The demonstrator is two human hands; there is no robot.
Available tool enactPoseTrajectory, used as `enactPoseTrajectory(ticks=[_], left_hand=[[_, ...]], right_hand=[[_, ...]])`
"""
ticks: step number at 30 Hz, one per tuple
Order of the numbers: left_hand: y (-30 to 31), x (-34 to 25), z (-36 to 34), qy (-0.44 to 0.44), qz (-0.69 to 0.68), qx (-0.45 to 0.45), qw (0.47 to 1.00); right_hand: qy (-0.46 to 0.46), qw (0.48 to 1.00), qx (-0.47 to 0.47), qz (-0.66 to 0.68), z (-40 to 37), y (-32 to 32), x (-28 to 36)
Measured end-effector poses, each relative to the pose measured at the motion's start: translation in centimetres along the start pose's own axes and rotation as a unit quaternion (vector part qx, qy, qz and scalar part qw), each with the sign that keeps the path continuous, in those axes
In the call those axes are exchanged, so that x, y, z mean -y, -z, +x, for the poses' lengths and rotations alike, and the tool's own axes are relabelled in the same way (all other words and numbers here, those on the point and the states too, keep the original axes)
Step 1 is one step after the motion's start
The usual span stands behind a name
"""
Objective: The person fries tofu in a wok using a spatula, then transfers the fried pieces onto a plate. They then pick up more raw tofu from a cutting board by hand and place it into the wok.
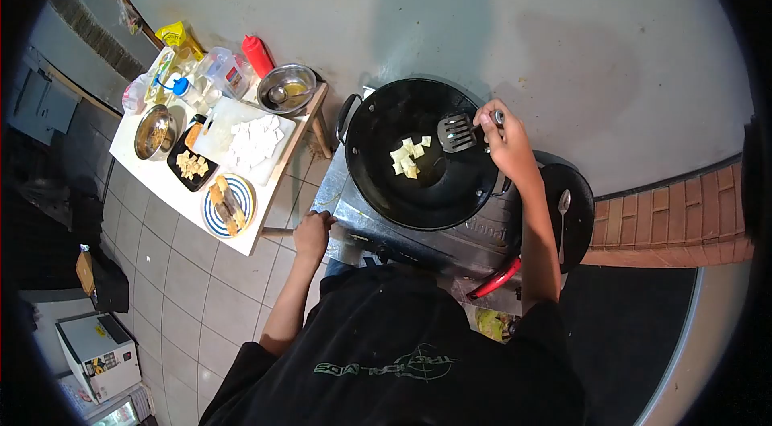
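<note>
The fisheye edge swallows the corners, and the person's dark shirt hides the near side of the stove [354, 221], so its controls cannot be made out. The spatula's handle vanishes inside the right hand [505, 140]; only a stub pokes out past the knuckles. What the left hand [312, 234] has under its fingers is hard to tell.

The slotted spatula [457, 132] is dark metal, with its flat blade held low over the right half of the black wok [378, 185] and pointing left toward a small heap of pale cubes [408, 159] (tofu, perhaps) lying near the wok's middle. The blade is just beside the cubes, not clearly touching them. The wok sits on the stove, in the centre of the scene.

The right arm reaches up from the near side, with the wrist over the wok's right rim and the fingers wrapped tight around the spatula handle. The left arm is bent, its hand resting at the stove's near-left corner with fingers curled; whether it grips anything I cannot tell.

To the left stands a side table [161, 172] with a cutting board [253, 140] of white pieces, a striped plate [228, 205], a steel bowl [287, 88] and a red bottle [257, 54]. A spoon [563, 217] lies on a dark round lid [581, 185] to the right.
</note>
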State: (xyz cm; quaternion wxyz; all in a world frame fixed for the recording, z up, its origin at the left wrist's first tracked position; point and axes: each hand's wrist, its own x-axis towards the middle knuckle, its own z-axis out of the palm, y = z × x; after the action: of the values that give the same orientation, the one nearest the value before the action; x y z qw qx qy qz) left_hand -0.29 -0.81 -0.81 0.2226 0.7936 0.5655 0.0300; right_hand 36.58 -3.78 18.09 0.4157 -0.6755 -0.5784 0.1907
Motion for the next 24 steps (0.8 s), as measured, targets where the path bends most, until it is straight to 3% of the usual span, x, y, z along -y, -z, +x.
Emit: enactPoseTrajectory(ticks=[13, 24], left_hand=[[0.4, 0.0, 0.2, 0.007, -0.007, 0.03, 1.0], [0.6, 0.1, 0.4, -0.006, 0.01, 0.035, 0.999]], right_hand=[[-0.079, 0.948, 0.046, 0.306, -1.0, -1.8, -4.7], [-0.191, 0.926, 0.037, 0.324, -4.7, -3.0, -2.5]])
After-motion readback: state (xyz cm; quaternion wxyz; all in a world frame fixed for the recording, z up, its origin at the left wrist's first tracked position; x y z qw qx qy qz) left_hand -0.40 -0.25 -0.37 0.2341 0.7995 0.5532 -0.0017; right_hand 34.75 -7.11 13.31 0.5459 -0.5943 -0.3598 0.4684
